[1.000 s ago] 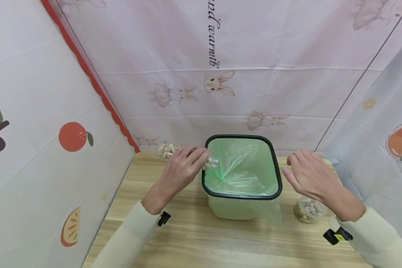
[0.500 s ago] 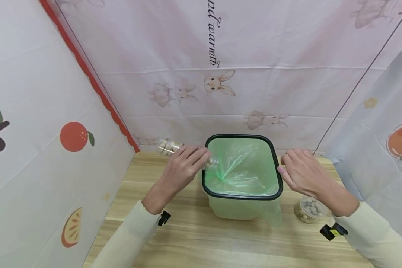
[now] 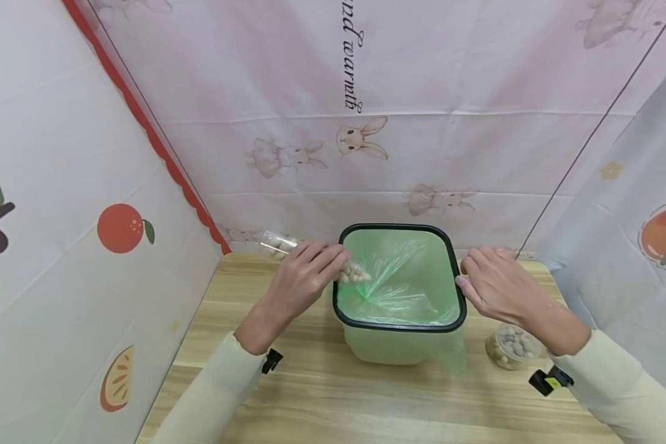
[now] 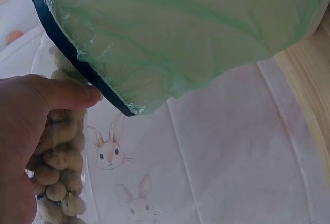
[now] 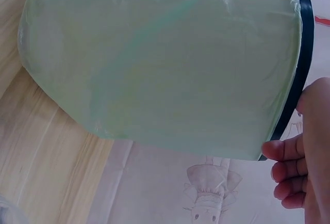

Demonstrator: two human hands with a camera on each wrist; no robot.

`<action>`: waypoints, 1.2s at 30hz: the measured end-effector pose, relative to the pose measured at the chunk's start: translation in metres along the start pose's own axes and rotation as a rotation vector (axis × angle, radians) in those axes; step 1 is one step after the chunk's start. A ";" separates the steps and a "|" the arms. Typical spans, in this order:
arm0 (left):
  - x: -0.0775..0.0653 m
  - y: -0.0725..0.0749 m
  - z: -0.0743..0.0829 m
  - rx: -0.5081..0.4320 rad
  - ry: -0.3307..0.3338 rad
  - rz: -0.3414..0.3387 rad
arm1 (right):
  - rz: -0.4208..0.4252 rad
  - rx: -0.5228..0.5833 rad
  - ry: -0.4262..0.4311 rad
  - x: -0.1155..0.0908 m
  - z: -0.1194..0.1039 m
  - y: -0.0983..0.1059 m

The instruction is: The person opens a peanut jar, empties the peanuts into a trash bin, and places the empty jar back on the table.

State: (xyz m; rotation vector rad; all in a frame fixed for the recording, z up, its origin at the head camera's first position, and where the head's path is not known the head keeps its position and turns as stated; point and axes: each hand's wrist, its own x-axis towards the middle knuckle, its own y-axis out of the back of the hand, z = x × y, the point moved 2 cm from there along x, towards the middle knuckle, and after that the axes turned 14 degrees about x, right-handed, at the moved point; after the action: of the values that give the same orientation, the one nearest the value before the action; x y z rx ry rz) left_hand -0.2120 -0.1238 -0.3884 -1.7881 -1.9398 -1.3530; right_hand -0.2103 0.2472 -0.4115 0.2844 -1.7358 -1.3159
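Observation:
My left hand (image 3: 311,271) grips a clear plastic jar (image 3: 273,242) of small rounded pale pieces (image 3: 354,271). The jar lies tilted, its mouth over the left side of a green-lined trash can (image 3: 402,329), and pieces bunch at the mouth. In the left wrist view, my thumb lies by the can's black rim, and tan lumpy pieces (image 4: 62,159) show through the jar wall. My right hand (image 3: 502,285) holds the rim on the opposite side, fingers curled and thumb against it. The right wrist view shows those fingers (image 5: 289,170) at the rim (image 5: 304,43).
A second clear tub (image 3: 513,347) of similar pieces stands on the wooden table (image 3: 288,401), below my right wrist. Printed cloth walls (image 3: 399,166) enclose the back and both sides, close behind the can.
My right hand has come left onto the can's rim. The jar's far end has lifted slightly, and its pieces have slid toward the mouth over the can.

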 end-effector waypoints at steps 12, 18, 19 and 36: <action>-0.003 -0.001 0.000 -0.041 0.037 0.015 | -0.034 -0.002 0.001 0.003 -0.002 -0.001; -0.003 -0.001 0.000 -0.032 0.027 0.016 | -0.034 -0.004 -0.002 0.003 -0.001 -0.001; -0.003 -0.001 0.000 -0.028 0.022 0.016 | -0.035 -0.004 -0.002 0.003 -0.001 -0.001; 0.002 0.002 0.000 -0.028 0.013 0.030 | -0.037 -0.020 0.016 0.003 -0.002 -0.001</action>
State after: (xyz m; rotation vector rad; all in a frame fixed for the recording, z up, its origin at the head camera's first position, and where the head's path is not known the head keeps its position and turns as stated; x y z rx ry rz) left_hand -0.2112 -0.1225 -0.3857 -1.8084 -1.8886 -1.3851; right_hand -0.2108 0.2439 -0.4106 0.3164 -1.7105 -1.3528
